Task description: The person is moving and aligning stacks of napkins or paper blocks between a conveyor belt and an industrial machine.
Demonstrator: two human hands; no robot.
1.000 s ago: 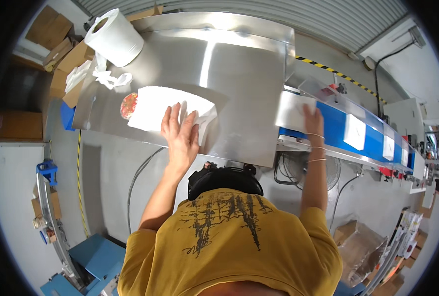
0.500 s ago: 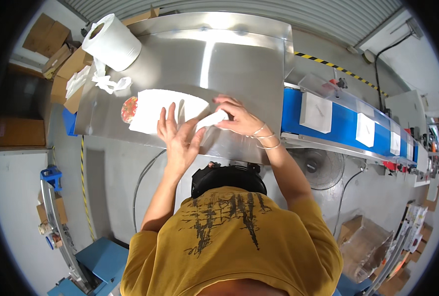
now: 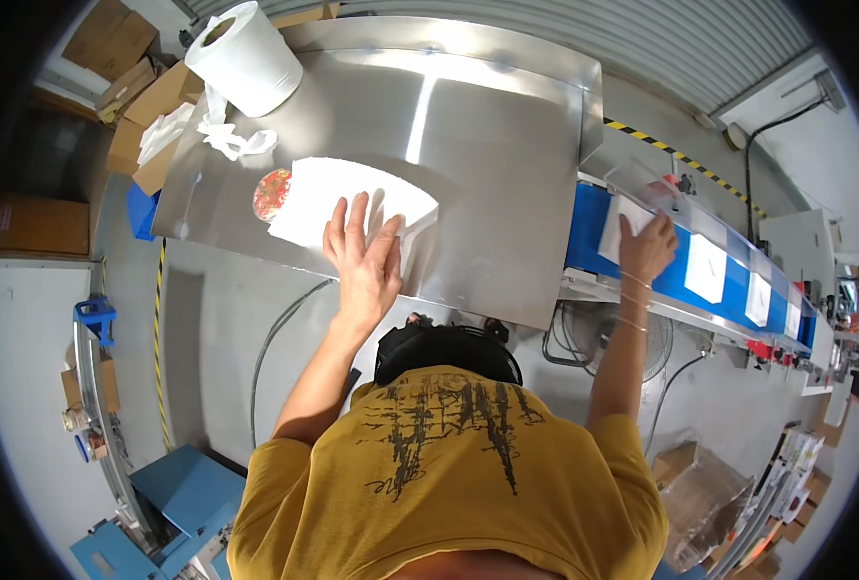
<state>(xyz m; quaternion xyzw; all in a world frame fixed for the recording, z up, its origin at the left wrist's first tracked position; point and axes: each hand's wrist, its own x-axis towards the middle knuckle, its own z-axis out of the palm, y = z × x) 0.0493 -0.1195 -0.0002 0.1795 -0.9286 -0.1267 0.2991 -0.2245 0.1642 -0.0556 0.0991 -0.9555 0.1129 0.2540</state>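
My left hand (image 3: 362, 259) lies with fingers outstretched on white sheets (image 3: 335, 201), which spread in a fan across the metal table. At their left end, a round piece with a red and yellow pattern (image 3: 272, 195) is partly covered. Away to the right, my right hand (image 3: 648, 249) reaches over the blue conveyor belt (image 3: 589, 217). Its thumb and bent fingers close on a flat white packet (image 3: 613, 237) lying there. The hand hides part of this packet.
More white packets (image 3: 706, 268) lie in a row along the belt, beside a clear guard (image 3: 739, 237). A large white paper roll (image 3: 256, 70) with loose strips stands at the table's far left. A floor fan (image 3: 594, 338) sits under the belt.
My right hand has left the white sheets and moved right to the packet on the belt. My left hand stays on the sheets. The view has shifted slightly.
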